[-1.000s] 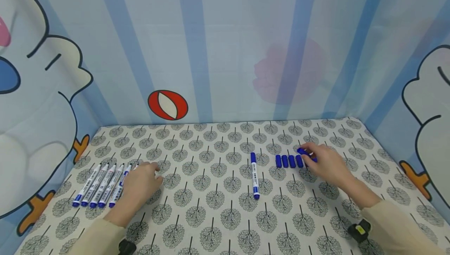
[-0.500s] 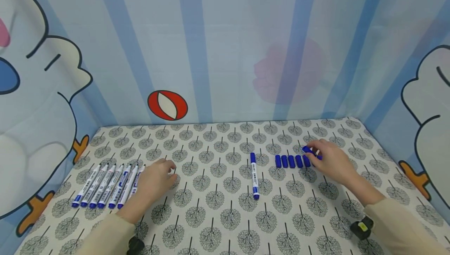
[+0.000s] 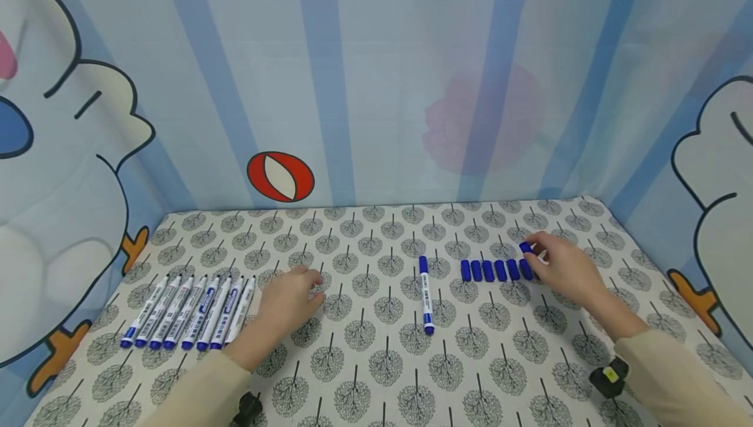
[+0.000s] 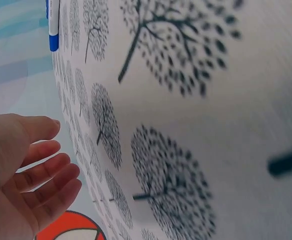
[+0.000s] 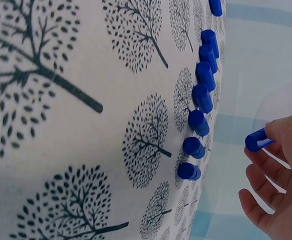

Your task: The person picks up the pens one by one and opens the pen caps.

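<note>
In the head view, my right hand point(image 3: 565, 269) pinches a blue marker cap point(image 3: 525, 247) between thumb and fingertips, just above the right end of a row of blue caps point(image 3: 488, 271). The right wrist view shows the pinched cap point(image 5: 256, 140) with its hollow end showing, held apart from the standing-out row. My left hand point(image 3: 292, 297) hovers over the cloth with loosely bent fingers and nothing in them. To its left lies a row of uncapped whiteboard markers point(image 3: 176, 312), tips pointing away; my left forearm covers part of the last one. A capped blue marker point(image 3: 426, 296) lies alone between the hands.
A white cloth point(image 3: 365, 361) with a dark tree print covers the table. Behind it and at both sides stand light blue printed curtains point(image 3: 388, 87). A dark wrist camera point(image 3: 609, 378) sits at my right cuff.
My left hand has moved right, away from the uncapped markers, uncovering more of them. My right hand has shifted right along the caps; more caps now lie in the row.
</note>
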